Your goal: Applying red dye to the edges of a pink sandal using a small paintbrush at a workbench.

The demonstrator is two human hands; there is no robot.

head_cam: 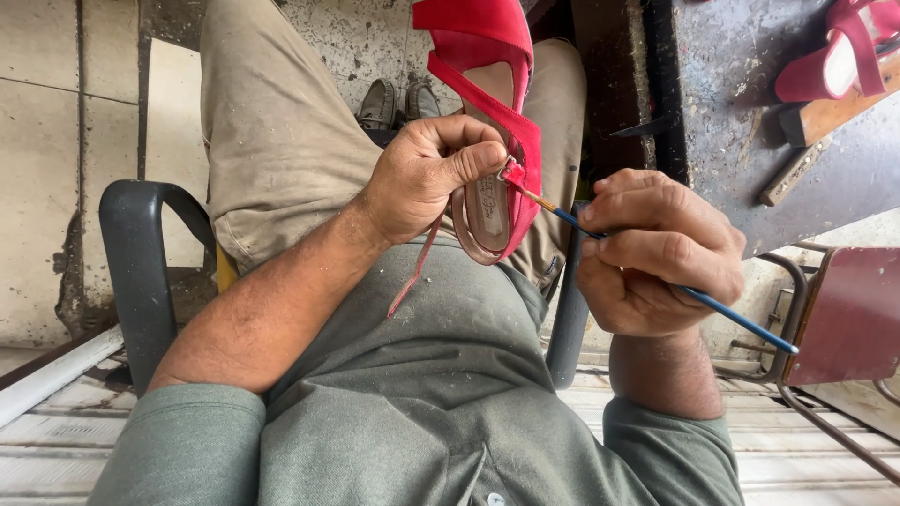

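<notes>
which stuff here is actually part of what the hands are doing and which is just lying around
In use:
- red sandal, pinched at its strap by the left hand
- blue-handled brush, held by the right hand, tip at the strap

Lying about:
- second red shoe on the workbench
- wooden strip on the bench
- dark red chair

A dusty grey workbench [731, 122] is seen top right, with a second red sandal [839, 56] and some wood scraps [795, 171] parked on it. A dark red stool [851, 314] is tucked below, and a black chair armrest [141, 262] is spotted left on tiled floor [47, 169].
</notes>
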